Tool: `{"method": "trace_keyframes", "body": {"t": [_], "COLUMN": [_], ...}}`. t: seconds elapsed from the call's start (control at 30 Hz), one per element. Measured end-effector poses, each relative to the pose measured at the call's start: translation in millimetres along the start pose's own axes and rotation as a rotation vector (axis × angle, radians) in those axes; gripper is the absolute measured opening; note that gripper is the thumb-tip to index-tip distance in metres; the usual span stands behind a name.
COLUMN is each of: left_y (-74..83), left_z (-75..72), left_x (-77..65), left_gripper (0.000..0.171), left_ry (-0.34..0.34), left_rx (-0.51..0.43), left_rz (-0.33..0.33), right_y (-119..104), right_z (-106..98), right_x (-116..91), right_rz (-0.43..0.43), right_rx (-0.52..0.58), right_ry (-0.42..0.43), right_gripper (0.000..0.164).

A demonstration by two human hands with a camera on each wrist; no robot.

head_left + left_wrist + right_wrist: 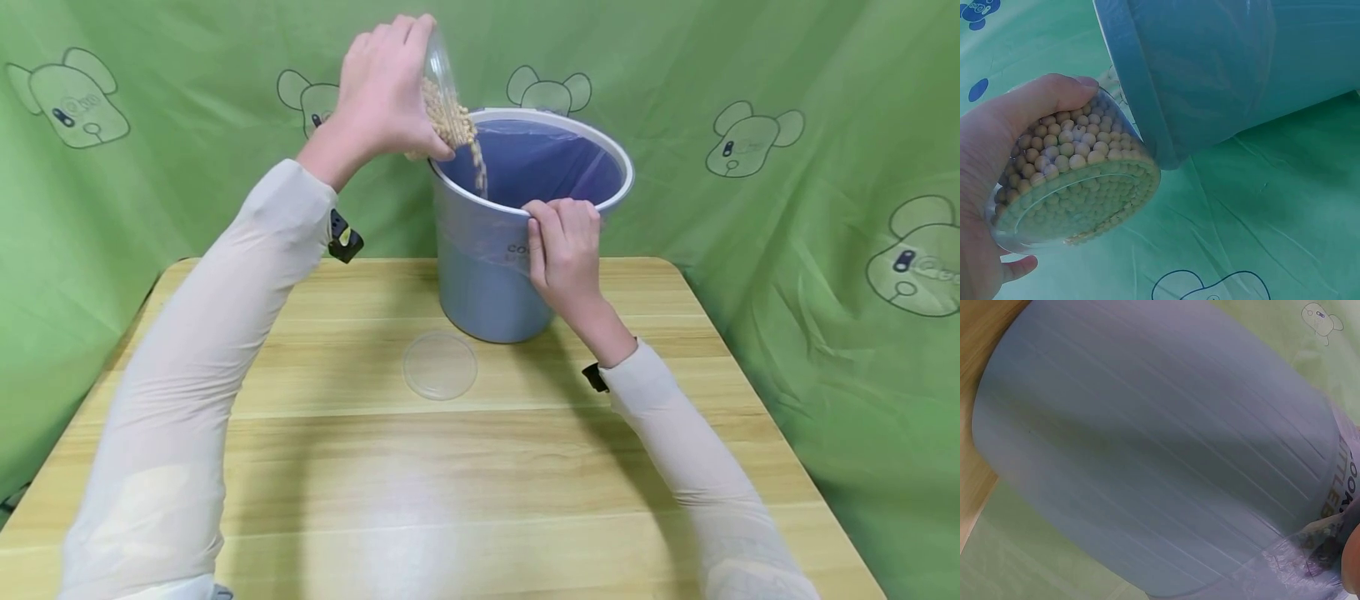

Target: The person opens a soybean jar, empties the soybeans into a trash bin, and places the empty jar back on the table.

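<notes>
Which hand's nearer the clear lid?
Right: the right hand grips the bin's front rim, above and right of the lid. The left hand is farther up, holding the tilted jar.

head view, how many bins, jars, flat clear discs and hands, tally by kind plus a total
Blue-grey bin: 1
Clear jar: 1
Flat clear disc: 1
Left hand and right hand: 2
Total: 5

Cannot see down to the floor of the trash bin, nor fully read lettering partly behind the right hand.
</notes>
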State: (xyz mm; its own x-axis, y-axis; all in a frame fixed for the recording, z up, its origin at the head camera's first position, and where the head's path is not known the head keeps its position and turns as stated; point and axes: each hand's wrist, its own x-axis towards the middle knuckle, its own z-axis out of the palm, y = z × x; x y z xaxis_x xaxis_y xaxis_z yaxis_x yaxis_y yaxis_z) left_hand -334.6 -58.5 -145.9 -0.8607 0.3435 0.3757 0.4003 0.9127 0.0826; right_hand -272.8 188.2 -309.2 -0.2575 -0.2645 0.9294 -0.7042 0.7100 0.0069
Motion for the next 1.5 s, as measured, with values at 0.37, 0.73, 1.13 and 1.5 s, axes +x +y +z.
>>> {"method": "trace_keyframes", "body": {"t": [0.37, 0.73, 1.13, 1.5], "left_y": [1.9, 3.6, 6.7, 8.9], "left_z": [4.2, 7.7, 9.0, 8.3], "left_x": [2.4, 1.4, 2.0, 0.5], "left_gripper": [0.137, 0.139, 0.140, 0.140], "left_ry": [0.017, 0.033, 0.067, 0.072], "left_rx": [0.023, 0.061, 0.073, 0.074], "left_rz": [0.034, 0.083, 0.125, 0.145], "right_y": [0.9, 0.2, 1.5, -1.4], "right_z": [0.3, 0.2, -0.5, -1.6], "right_x": [0.1, -1.1, 1.1, 1.2], "right_rz": [0.007, 0.012, 0.010, 0.014], "right_rx": [0.005, 0.009, 0.002, 0.004], "right_ry": [-0.002, 0.000, 0.015, 0.021], "right_gripper": [0.020, 0.020, 0.021, 0.020]}}
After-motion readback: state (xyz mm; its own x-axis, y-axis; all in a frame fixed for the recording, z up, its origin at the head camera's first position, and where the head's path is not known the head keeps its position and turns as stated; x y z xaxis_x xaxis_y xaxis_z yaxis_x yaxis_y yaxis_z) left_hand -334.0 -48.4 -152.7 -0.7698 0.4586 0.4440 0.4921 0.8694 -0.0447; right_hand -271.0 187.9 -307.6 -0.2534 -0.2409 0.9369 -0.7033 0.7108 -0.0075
